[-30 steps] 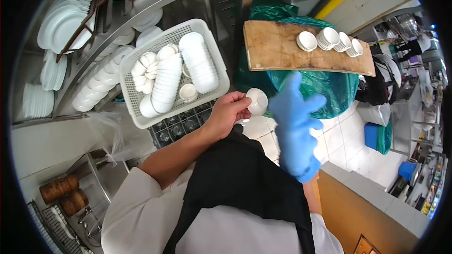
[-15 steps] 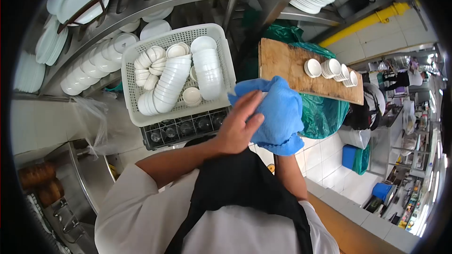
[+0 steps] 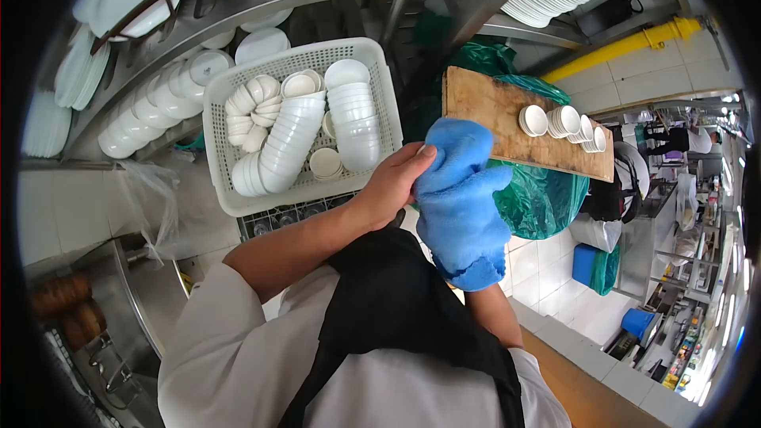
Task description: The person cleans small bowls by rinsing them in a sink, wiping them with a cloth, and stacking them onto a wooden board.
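1. Shifted since half a second ago: left hand [image 3: 390,189], now at the upper left edge of the cloth [image 3: 462,210]; likewise the cloth, now drawn out longer.
2. Pinched at that edge between left thumb and fingers, the latter partly hidden behind.
3. Covers right hand wholly; cannot tell its fingers' state, spread or pressed together.
4. Hangs beyond the apron [image 3: 408,301], right of the tub [image 3: 212,139], overlapping in view the near corner of the board [image 3: 476,103].
5. Judged light, soft and limp, unlikely to slip; best held by a bunched fold.
6. Shown nearby: bowls [image 3: 353,115] nested in the tub, cups [image 3: 564,121] stacked on the board.
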`<state>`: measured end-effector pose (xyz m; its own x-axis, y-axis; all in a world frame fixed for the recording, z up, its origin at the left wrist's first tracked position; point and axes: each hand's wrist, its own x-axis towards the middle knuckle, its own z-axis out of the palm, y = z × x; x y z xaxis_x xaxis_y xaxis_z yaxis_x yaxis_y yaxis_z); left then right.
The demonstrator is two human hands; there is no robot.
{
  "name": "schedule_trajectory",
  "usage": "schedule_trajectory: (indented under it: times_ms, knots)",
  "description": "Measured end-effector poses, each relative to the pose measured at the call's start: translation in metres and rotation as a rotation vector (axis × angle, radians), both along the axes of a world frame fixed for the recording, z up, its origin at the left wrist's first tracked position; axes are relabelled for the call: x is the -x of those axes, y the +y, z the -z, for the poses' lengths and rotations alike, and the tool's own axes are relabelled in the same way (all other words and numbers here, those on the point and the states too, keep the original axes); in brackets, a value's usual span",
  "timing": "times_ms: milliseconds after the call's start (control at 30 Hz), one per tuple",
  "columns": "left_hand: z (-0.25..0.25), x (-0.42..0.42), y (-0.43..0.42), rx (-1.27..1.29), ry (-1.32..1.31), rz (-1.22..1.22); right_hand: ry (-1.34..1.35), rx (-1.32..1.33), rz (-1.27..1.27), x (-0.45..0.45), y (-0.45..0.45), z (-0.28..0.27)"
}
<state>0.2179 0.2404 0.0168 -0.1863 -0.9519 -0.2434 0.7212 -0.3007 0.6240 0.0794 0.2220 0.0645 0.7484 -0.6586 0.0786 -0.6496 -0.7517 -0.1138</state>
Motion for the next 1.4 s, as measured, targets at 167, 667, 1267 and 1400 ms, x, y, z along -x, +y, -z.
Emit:
schedule_trajectory:
  times_ms: [167, 667, 1267, 1400]
  knots:
    - [0.031, 0.013, -0.024, -0.15, 0.068, 0.099, 0.278, 0.211, 0.137, -0.001, -0.014, -0.033]
    - [0.042, 0.138, -0.242, 0.575, -1.128, -0.074, -0.21, -0.264, 0.773, 0.193, -0.017, -0.068]
    - [0.04, 0.173, -0.262, 0.776, -1.723, 0.184, -0.521, -0.246, 0.731, 0.282, -0.03, -0.045]
    - [0.034, 0.178, -0.267, 0.634, -1.755, 0.296, -0.532, -0.222, 0.594, 0.274, -0.034, -0.046]
